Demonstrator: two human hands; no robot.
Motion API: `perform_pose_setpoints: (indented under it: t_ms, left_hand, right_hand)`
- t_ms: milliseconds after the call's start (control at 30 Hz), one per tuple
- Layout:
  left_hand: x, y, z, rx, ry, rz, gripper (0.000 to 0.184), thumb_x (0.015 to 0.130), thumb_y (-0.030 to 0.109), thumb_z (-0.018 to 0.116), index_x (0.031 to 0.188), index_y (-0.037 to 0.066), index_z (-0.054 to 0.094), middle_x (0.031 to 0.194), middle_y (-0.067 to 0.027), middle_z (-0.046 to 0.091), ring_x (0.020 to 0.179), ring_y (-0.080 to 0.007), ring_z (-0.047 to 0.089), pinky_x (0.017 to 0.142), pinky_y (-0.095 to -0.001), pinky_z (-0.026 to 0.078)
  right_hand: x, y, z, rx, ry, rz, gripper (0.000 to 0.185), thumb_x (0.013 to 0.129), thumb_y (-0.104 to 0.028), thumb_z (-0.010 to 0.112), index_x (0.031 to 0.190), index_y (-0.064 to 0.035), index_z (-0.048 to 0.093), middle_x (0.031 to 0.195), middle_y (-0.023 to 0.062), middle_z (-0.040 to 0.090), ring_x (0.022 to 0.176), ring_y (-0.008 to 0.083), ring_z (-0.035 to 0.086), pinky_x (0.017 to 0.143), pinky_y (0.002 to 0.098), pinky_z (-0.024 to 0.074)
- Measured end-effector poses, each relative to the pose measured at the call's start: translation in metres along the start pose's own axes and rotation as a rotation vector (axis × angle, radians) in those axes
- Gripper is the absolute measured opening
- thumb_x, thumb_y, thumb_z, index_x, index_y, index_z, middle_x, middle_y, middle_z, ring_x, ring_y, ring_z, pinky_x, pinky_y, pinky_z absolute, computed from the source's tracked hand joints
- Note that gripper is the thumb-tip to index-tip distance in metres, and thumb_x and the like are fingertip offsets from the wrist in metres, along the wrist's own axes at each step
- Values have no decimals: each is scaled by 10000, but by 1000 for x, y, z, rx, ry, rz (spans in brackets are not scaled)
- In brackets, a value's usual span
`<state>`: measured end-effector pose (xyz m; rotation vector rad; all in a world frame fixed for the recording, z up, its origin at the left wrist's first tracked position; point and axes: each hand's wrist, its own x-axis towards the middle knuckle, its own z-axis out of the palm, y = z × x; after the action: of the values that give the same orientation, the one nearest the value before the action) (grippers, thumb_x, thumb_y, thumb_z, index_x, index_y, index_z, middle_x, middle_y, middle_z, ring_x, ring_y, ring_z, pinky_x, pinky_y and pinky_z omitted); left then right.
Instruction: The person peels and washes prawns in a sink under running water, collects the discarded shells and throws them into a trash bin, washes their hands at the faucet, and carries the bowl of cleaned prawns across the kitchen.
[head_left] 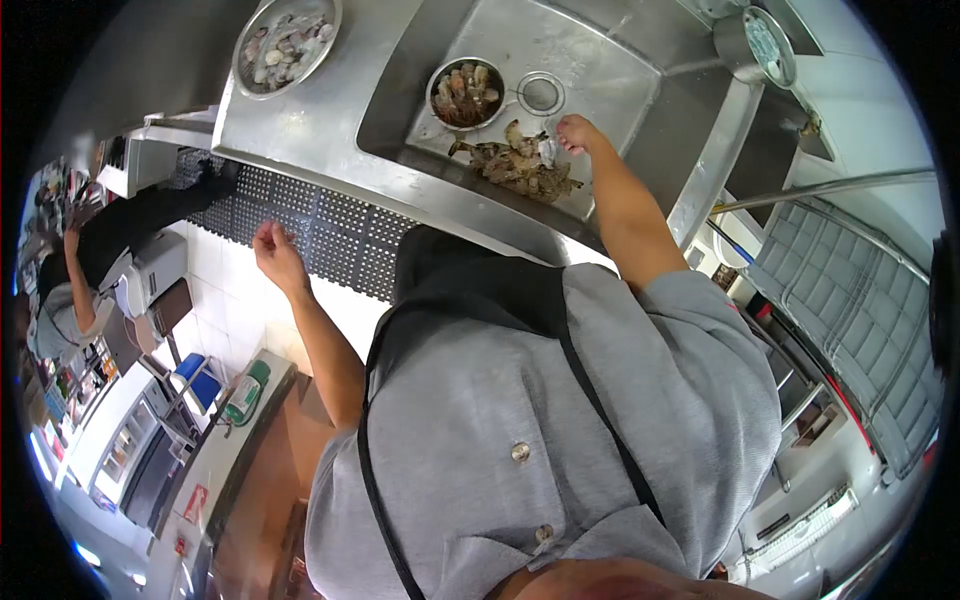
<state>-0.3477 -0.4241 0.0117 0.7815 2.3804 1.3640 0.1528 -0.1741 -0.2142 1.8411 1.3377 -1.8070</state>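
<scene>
Apparently work stands midway — prawns (520, 172) lie heaped this side of the drain (541, 93), more in a bowl (438, 118) left of it — with right fingers (568, 128) curled near its right, hold unclear, and left fingers (266, 232), half-bent, seemingly empty, well left.

I saw a black holed mat (335, 240) on white floor tiles (212, 290), a grey quilted panel (850, 310) to one side and bright lights (42, 455).
</scene>
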Motion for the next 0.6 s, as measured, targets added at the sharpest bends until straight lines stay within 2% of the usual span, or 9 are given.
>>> perform_pose_setpoints:
  t_ms: [100, 133, 233, 333, 433, 467, 500, 567, 600]
  left_hand:
    - [-21, -14, -22, 123, 11, -89, 189, 907, 127, 588, 1007, -34, 587, 872, -68, 594, 729, -120, 547, 625, -245, 474]
    - [-27, -16, -24, 19, 49, -138, 196, 911, 136, 591, 1002, -38, 587, 841, -63, 595, 713, -116, 545, 627, -246, 470]
    - [-49, -14, -37, 79, 48, -152, 199, 917, 145, 585, 1004, -34, 586, 809, -53, 598, 670, -112, 533, 610, -245, 460]
    - [-76, 7, -48, 110, 74, -182, 215, 918, 160, 570, 1007, -36, 577, 803, -69, 603, 684, -124, 564, 583, -245, 450]
    - [-100, 3, -67, 170, 101, -245, 227, 912, 177, 570, 1010, -27, 577, 815, -71, 603, 671, -135, 577, 576, -250, 452]
    - [-107, -2, -73, 165, 115, -237, 227, 912, 177, 570, 1010, -27, 577, 815, -71, 603, 671, -135, 577, 576, -250, 452]
    - [-114, -9, -80, 165, 137, -259, 225, 909, 179, 570, 1014, -20, 578, 818, -71, 604, 667, -135, 582, 568, -249, 448]
    - [-122, -21, -90, 159, 172, -279, 224, 905, 182, 570, 1018, -12, 579, 822, -70, 605, 663, -135, 586, 560, -249, 444]
    - [-126, -27, -94, 119, 187, -302, 214, 912, 181, 569, 1020, -3, 579, 829, -73, 616, 658, -137, 595, 553, -245, 446]
  right_hand:
    - [7, -21, 13, 216, 115, -146, 211, 864, -188, 537, 1037, -78, 583, 802, 58, 612, 657, 165, 586, 534, 323, 489]
    - [8, -40, 18, 206, 96, -184, 211, 864, -188, 537, 1037, -78, 583, 802, 58, 612, 657, 165, 586, 534, 323, 489]
    - [16, -85, 43, 332, 32, -221, 223, 874, -163, 506, 1062, -62, 569, 844, 83, 614, 682, 192, 604, 564, 338, 507]
    - [29, -109, 72, 672, 21, -192, 259, 870, -119, 475, 1117, -49, 507, 879, 119, 588, 708, 268, 626, 617, 397, 540]
    - [34, -122, 94, 692, 97, -155, 260, 871, -107, 471, 1124, -49, 483, 863, 108, 568, 700, 279, 620, 629, 417, 543]
    - [45, -121, 103, 695, 169, -133, 240, 855, -130, 493, 1075, -52, 550, 872, 154, 607, 731, 306, 635, 637, 428, 534]
    - [54, -118, 109, 693, 161, -147, 240, 855, -130, 493, 1075, -52, 550, 872, 154, 607, 731, 306, 635, 637, 428, 534]
    - [68, -116, 112, 266, 582, -125, 219, 830, -155, 515, 983, -42, 623, 877, 201, 644, 781, 327, 649, 653, 434, 520]
    - [66, -120, 114, 262, 579, -136, 219, 830, -155, 515, 983, -42, 623, 877, 201, 644, 781, 327, 649, 653, 434, 520]
